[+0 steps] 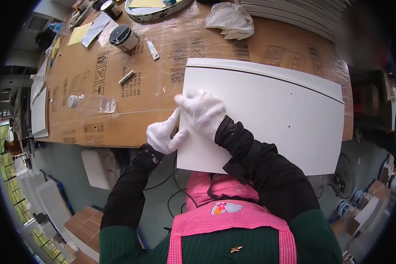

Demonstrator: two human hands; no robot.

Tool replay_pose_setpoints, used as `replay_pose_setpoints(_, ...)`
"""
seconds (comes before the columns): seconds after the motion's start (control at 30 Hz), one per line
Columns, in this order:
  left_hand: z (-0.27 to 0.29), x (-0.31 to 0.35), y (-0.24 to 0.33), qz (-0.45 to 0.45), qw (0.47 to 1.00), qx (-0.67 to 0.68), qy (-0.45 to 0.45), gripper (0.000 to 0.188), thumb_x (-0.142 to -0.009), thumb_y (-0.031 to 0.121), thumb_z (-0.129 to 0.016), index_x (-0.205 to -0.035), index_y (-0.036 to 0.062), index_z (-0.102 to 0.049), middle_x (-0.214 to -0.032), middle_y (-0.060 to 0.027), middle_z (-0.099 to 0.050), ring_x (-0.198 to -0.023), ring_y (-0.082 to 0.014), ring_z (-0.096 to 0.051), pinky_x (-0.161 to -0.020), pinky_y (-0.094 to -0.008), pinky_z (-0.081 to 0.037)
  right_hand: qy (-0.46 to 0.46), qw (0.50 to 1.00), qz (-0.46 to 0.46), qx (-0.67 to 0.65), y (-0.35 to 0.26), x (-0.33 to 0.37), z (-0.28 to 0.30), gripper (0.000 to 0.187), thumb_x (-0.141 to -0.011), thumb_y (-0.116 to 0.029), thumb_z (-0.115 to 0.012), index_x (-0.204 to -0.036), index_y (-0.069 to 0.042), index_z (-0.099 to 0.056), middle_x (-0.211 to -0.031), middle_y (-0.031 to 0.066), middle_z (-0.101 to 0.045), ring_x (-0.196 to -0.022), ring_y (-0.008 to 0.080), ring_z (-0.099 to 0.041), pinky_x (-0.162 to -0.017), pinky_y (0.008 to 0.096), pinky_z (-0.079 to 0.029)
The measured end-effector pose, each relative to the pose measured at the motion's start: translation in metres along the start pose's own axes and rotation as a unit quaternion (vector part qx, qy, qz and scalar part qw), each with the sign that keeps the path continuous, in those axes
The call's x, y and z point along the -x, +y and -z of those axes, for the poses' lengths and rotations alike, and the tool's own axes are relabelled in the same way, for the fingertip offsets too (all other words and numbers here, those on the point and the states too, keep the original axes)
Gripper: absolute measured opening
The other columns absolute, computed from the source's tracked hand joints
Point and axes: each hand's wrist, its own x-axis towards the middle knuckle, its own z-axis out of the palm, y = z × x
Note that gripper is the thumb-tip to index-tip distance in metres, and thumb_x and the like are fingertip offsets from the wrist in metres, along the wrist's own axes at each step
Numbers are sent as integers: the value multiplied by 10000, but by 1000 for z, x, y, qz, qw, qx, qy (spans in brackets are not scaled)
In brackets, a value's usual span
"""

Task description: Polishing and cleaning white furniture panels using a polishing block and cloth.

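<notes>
From the head camera, a big white board (268, 119) lies flat on the counter (141, 88), which is covered in brown cardboard and shiny tape. The near end of the board sticks out past the counter's edge, over the floor. The left hand (163, 135), in a white glove, pinches the board's left edge near the bottom corner, with one finger pointing up along the edge. The right hand (202, 110), also in a white glove, lies flat and spread on top of the board, close to the same edge, pressing down. So both hands are on the board, and neither one is closed around anything else. Because so much of the board hangs off the counter, it could tip or slide toward the person if the right hand lets go or pushes too far out. The edge looks thin, so it might pinch the left fingers if the board shifts. A clear plastic bottle (91, 104) lies on its side just left of the hands and could roll if bumped. A small white scraper (152, 49), a tape roll (122, 37) and a crumpled white cloth (230, 20) sit further back, well apart from the hands.
</notes>
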Motion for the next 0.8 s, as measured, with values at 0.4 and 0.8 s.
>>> replay_pose_setpoints(0.4,2,1,-1,-11,1000,5,2,671,-850,347,-667,-1392,-9,-498,-707,-159,-664,-575,-299,-658,-544,-374,-522,87,968,112,205,33,24,-5,191,-832,-118,-614,-1016,-80,-651,-849,139,-602,-735,340,-622,-613,430,-513)
replay_pose_setpoints(0.8,-3,12,-20,-26,992,105,68,646,-1039,491,-286,-1348,-10,-550,-599,-86,-611,-572,-275,-643,-572,-369,-511,7,985,164,-55,38,-14,-5,165,-880,-133,-626,-1023,-77,-687,-922,180,-642,-803,351,-654,-674,412,-524)
